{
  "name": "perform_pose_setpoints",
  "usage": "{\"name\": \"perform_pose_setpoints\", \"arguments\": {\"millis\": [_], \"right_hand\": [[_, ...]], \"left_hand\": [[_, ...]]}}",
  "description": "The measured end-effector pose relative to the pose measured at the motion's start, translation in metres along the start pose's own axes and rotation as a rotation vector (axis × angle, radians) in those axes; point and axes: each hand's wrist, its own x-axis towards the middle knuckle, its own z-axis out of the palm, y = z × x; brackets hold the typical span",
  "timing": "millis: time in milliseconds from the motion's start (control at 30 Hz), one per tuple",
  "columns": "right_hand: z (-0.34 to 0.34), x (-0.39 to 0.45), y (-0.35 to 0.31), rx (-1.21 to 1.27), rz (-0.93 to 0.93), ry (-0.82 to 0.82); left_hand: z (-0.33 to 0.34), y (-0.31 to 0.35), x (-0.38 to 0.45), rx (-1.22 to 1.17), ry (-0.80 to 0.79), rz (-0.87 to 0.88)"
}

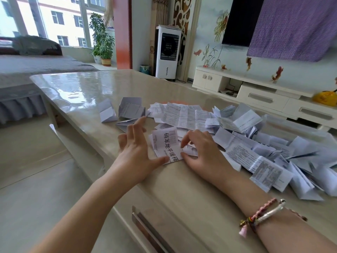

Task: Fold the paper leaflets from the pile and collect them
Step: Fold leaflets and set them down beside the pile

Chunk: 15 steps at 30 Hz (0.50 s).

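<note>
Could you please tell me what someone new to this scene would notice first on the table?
Most striking is the sprawling pile of leaflets covering the right side of the glossy table. In front of it, the left hand and right hand work one leaflet with large black print. A few folded leaflets lie apart to the left.

On the table [76, 88], the leaflet [165, 143] lies between my hands, the pile [255, 143] to its right, folded leaflets [125, 110] far left.
</note>
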Motion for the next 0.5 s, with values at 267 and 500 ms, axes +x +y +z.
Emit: {"name": "perform_pose_setpoints", "arguments": {"millis": [267,500], "right_hand": [[0.0,-0.004,-0.001,0.092,-0.056,-0.136],[-0.004,-0.004,-0.005,0.117,-0.027,-0.089]], "left_hand": [[-0.003,-0.001,-0.004,0.097,-0.136,0.172],[-0.011,-0.007,-0.001,0.041,-0.093,0.206]]}}
